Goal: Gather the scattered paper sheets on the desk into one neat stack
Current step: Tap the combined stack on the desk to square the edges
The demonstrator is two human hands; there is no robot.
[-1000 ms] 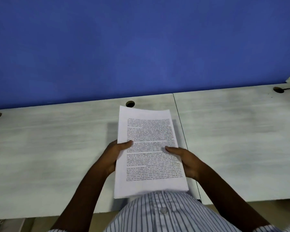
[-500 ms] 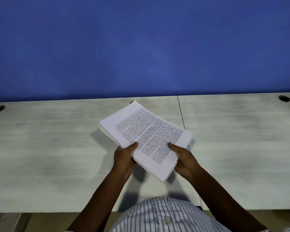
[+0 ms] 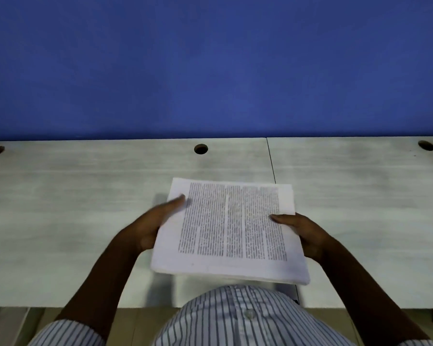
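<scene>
Now paper stack [image 3: 231, 228] hangs over desk [image 3: 73, 208] front edge. Side edges pinched by left hand [image 3: 151, 226], right hand [image 3: 305, 233], thumbs on top. Risk: slack grip, lower sheets slip, fan out, fall.

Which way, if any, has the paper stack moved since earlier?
Yes. The paper stack made a quarter turn to lie sideways and drew back; its far edge, earlier at the desk hole, now sits clear of it.
</scene>
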